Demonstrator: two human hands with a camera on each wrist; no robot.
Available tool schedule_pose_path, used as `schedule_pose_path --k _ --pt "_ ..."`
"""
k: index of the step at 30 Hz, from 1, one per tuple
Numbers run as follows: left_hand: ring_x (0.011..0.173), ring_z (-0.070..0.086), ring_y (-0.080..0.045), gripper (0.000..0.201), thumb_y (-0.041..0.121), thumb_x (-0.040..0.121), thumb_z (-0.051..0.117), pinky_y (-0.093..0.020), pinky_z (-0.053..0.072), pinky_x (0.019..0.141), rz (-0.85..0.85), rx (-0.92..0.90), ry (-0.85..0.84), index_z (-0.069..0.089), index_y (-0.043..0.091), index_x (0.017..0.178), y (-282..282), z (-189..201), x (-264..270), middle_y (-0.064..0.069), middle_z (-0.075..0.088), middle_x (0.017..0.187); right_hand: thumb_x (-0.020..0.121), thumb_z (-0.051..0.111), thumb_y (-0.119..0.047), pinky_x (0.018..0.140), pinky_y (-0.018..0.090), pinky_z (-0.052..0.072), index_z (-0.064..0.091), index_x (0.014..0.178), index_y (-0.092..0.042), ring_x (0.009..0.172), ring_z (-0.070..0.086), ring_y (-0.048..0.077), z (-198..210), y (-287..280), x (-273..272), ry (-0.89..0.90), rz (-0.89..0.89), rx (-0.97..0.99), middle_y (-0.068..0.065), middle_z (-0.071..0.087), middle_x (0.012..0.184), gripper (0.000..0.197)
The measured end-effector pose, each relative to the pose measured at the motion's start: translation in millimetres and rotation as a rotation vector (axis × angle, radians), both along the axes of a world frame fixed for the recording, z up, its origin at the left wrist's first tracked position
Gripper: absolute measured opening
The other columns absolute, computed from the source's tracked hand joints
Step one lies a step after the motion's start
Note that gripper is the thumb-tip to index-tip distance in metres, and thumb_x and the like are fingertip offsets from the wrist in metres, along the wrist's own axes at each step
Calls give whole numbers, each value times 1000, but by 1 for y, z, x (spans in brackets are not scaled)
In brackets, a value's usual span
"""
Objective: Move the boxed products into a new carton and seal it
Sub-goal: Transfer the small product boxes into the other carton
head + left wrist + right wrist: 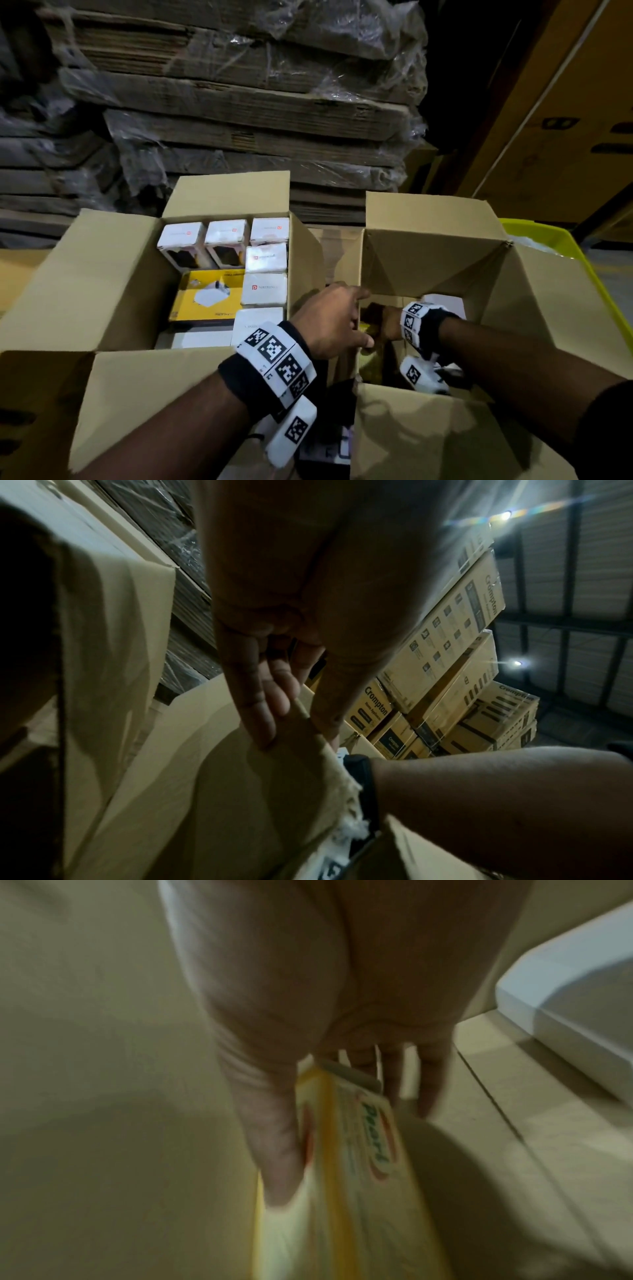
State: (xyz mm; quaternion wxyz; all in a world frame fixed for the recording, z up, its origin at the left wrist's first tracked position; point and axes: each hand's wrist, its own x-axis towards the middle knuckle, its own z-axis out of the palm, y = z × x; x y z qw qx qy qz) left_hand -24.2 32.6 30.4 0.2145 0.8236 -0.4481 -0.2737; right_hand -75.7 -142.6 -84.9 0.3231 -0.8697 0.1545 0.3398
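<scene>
Here, low at centre-right of the head view, the right hand (385, 325) is gripping a long yellow cardboard product box (346, 1164) inside the open brown carton (428, 260), long axis pointing downward, while the left hand (337, 320) is pinching the carton's near wall.

Two open cartons (102, 274) (428, 246), six white product boxes (263, 289), two yellow boxes (209, 294), two hands (329, 322) (387, 325).

1. Cartons (102, 274), centre: plain tan.
2. Small product boxes (263, 255), centre left: white, red logo.
3. Flat box (209, 294): yellow.
4. Wristbands (274, 356), lower centre: black, black-and-white square markers.
5. Bin (561, 246), right edge: yellow-green.
</scene>
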Motion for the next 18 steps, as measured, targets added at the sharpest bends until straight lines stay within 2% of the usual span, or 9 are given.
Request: schedule_pose_path --k 2,4,6,8,10,11,14,16,18 --pt "82 55 -10 82 34 74 85 -29 48 76 -7 -8 -3 46 21 145 1 -2 1 15 47 84 69 83 -28 97 31 47 58 121 -29 106 56 10 -9 -14 5 -64 3 56 -20 58 101 58" --pt "83 56 -11 79 34 75 84 -30 50 77 -17 -10 -14 47 22 144 0 -2 1 15 48 84 65 86 -35 79 28 52 63 100 -25 90 62 14 -8 -31 5 -95 -155 73 -11 64 92 42" --pt "84 56 -12 79 33 75 84 -34 52 82 -22 -3 -20 47 21 144 -1 -3 1 13 48 84 72 84 -31 59 25 45 61 79 -19 67 57 14 14 -41 1 -158 -280 82 -4 61 71 27" --pt "81 56 -13 79 33 75 85 -35 53 81 -21 2 -16 48 20 144 -3 -2 2 14 48 82 75 81 -28 54 24 45 64 82 -18 64 57 16 36 -53 -3 -222 -382 162 -1 63 70 22" --pt "80 55 -10 79 34 74 85 -32 52 80 -21 7 -23 47 23 143 -4 -2 3 15 49 84 74 82 -24 55 25 50 63 92 -17 70 62 18 53 -66 -8 -324 -482 193 3 68 81 27" --pt "80 54 -8 78 36 75 84 -30 51 78 -18 10 -31 47 25 142 -4 -3 4 16 49 86 72 83 -22 60 30 54 61 95 -18 78 65 21 59 -72 -11 -380 -525 198 6 69 89 32" --pt "85 55 -9 72 45 74 82 -32 52 80 11 -8 -74 50 29 137 -4 0 3 14 51 94 61 90 -24 87 44 55 60 104 -18 100 65 28 83 -80 -21 -496 -587 196 11 69 107 53" --pt "89 57 -10 76 51 70 83 -35 54 81 63 -67 -99 50 27 134 -7 4 2 11 54 99 63 88 -15 90 41 55 59 109 -12 100 66 26 103 -77 -29 -537 -596 224 10 70 105 54" --pt "98 58 -12 89 57 65 84 -37 54 86 109 -121 -117 45 25 139 -13 7 0 5 54 112 66 85 -7 84 33 57 57 112 -6 95 67 22 116 -74 -36 -585 -607 245 9 69 104 53"
